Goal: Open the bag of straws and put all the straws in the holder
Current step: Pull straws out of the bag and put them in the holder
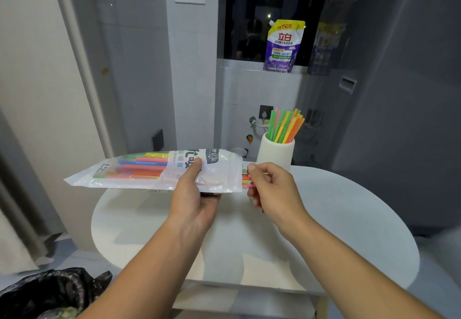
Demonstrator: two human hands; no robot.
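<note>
A clear and white plastic bag of straws [139,171] lies level in the air above the round white table [349,219], its open mouth pointing right. My left hand [197,194] grips the bag near the mouth, thumb on top. Several coloured straw ends [245,180] poke out of the mouth, and my right hand [272,186] pinches them with its fingers closed. A white cylindrical holder [275,152] stands at the table's far edge with several green, yellow, orange and pink straws [287,125] upright in it.
A purple and yellow detergent pouch [284,46] stands on the window ledge behind. A grey appliance [399,81] rises on the right. A black bin bag [50,293] sits at the lower left on the floor. Wall sockets and a tap are behind the holder.
</note>
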